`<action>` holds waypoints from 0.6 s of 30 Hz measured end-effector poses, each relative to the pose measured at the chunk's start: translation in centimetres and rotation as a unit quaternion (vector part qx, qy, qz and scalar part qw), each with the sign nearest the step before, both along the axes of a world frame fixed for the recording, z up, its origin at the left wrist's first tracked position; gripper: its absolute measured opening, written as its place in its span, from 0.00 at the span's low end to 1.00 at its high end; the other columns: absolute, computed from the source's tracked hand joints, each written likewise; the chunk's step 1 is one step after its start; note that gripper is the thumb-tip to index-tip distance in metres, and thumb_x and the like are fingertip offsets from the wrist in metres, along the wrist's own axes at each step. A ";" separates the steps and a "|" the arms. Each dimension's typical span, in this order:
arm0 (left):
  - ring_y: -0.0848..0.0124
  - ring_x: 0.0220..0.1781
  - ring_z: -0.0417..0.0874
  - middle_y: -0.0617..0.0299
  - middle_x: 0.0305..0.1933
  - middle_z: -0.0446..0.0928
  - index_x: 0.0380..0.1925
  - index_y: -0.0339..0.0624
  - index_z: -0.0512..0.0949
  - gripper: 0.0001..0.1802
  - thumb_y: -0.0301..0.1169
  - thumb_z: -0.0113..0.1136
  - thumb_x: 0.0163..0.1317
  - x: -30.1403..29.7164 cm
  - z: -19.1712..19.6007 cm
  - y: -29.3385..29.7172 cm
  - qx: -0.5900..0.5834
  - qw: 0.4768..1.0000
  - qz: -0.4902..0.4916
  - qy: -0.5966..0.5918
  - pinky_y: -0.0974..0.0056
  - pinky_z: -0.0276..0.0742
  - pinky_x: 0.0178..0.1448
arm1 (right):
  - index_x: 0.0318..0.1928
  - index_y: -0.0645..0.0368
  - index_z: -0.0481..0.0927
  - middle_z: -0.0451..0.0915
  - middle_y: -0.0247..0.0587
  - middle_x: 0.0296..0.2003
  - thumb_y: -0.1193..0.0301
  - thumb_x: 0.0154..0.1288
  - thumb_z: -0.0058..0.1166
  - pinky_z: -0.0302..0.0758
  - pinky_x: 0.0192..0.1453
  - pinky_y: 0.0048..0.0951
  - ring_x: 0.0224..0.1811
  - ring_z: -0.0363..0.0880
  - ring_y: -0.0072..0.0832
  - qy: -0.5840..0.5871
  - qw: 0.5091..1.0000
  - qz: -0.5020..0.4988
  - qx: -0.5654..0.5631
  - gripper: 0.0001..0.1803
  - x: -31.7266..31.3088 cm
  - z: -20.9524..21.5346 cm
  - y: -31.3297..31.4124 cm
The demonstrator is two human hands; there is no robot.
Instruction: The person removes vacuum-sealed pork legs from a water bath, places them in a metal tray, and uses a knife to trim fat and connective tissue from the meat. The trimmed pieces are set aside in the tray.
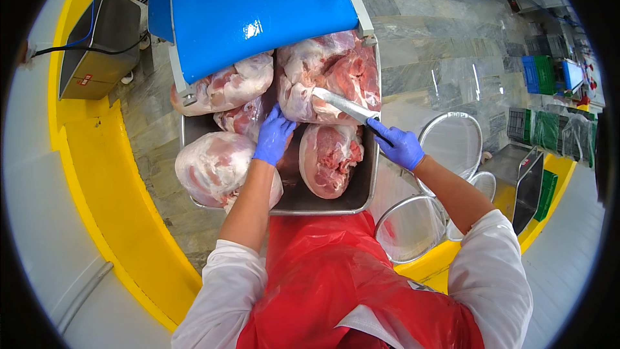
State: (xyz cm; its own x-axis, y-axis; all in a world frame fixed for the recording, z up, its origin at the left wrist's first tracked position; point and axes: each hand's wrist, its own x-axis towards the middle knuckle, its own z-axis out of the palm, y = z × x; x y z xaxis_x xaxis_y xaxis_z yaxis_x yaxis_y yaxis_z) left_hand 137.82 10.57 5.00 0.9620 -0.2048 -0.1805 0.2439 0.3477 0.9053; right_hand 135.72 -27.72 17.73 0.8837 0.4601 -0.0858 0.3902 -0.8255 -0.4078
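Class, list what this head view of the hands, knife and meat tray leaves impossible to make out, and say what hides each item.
- Knife handle: hidden inside the gloved right hand.
- Far end of the metal tray: covered by the blue chute.
- Upper meat pieces: partly under that chute.
- Left hand fingertips: tucked against the meat.
- Crates at the right rim: too small and bent.

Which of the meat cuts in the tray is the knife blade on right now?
The large upper-right cut, just under the blue chute. The knife lies across its lower edge; the other cuts have no blade on them.

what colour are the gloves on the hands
Blue gloves, seen best in the head view.
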 end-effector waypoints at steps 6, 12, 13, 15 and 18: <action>0.61 0.71 0.75 0.51 0.76 0.62 0.59 0.26 0.77 0.19 0.16 0.54 0.68 -0.1 0.3 -0.2 -0.096 0.989 0.043 0.104 0.62 0.76 0.72 | 0.73 0.32 0.72 0.75 0.44 0.24 0.64 0.70 0.62 0.76 0.23 0.43 0.18 0.76 0.43 -0.068 0.998 0.003 0.013 0.32 -0.8 -4.8 -0.4; 0.60 0.71 0.74 0.52 0.78 0.60 0.61 0.26 0.76 0.21 0.15 0.55 0.68 0.0 1.0 0.1 -0.238 0.953 0.051 0.180 0.62 0.76 0.73 | 0.76 0.30 0.67 0.85 0.50 0.36 0.62 0.73 0.59 0.83 0.36 0.48 0.33 0.85 0.48 -0.046 0.984 -0.066 0.160 0.33 -0.7 -4.6 8.6; 0.61 0.70 0.76 0.53 0.77 0.63 0.65 0.30 0.71 0.24 0.16 0.54 0.69 0.0 1.3 0.1 -0.150 0.979 0.045 0.128 0.61 0.77 0.71 | 0.76 0.30 0.68 0.85 0.51 0.37 0.63 0.73 0.59 0.83 0.38 0.49 0.34 0.86 0.49 0.001 0.990 -0.063 0.129 0.33 -0.7 -3.8 10.6; 0.62 0.68 0.78 0.54 0.76 0.66 0.72 0.36 0.65 0.30 0.17 0.52 0.69 0.0 1.8 0.1 0.110 0.994 -0.006 0.000 0.59 0.79 0.69 | 0.76 0.33 0.68 0.85 0.54 0.39 0.65 0.72 0.60 0.83 0.40 0.50 0.36 0.86 0.51 0.067 0.988 -0.085 0.111 0.34 -1.8 -1.4 12.6; 0.63 0.65 0.80 0.57 0.75 0.67 0.74 0.41 0.65 0.31 0.21 0.52 0.71 0.0 2.1 -0.3 0.340 0.928 -0.035 -0.146 0.59 0.80 0.66 | 0.75 0.37 0.69 0.86 0.57 0.43 0.67 0.70 0.61 0.83 0.43 0.47 0.40 0.86 0.54 0.080 0.975 -0.143 0.151 0.34 -3.5 3.2 12.5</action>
State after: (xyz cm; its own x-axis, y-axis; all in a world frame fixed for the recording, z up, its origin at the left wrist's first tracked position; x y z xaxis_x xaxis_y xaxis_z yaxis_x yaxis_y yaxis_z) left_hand 137.79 10.27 7.10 0.9788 -0.2035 -0.0246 -0.0463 -0.3364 0.9406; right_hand 132.20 -15.25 20.92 0.9659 0.2233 -0.1308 0.0743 -0.7234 -0.6864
